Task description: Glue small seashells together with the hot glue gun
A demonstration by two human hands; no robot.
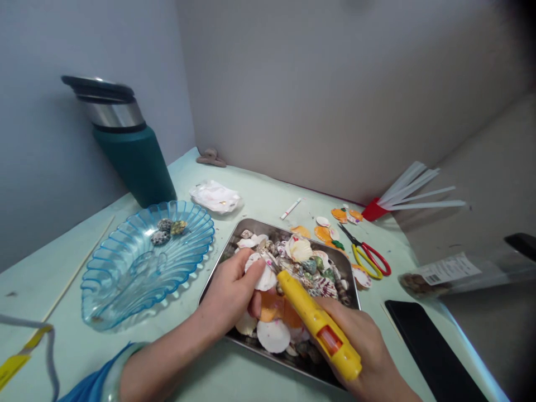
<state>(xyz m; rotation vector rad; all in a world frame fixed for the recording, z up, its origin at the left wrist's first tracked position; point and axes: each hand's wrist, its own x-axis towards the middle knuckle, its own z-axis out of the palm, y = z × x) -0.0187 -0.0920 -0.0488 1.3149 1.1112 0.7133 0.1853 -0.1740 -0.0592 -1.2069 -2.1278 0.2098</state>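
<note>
My left hand (pixel 229 293) is closed round a white scallop shell (pixel 263 273), held over a metal tray (pixel 234 237) full of mixed seashells. My right hand (pixel 364 349) grips a yellow glue gun (pixel 318 324), and the gun's tip rests against the held shell. Under both hands in the tray lie an orange shell (pixel 274 308) and a flat white shell (pixel 273 336). A blue shell-shaped glass dish (pixel 125 273) stands to the left with three small dark shells (pixel 167 230) in it.
A teal flask (pixel 125 151) stands at the back left. Scissors with red and yellow handles (pixel 368 257), loose orange shells (pixel 330 229), a red holder of white glue sticks (pixel 402 195), a black phone (pixel 431 352), a crumpled plastic bag (pixel 215 195) and a wooden skewer (pixel 79 268) lie around.
</note>
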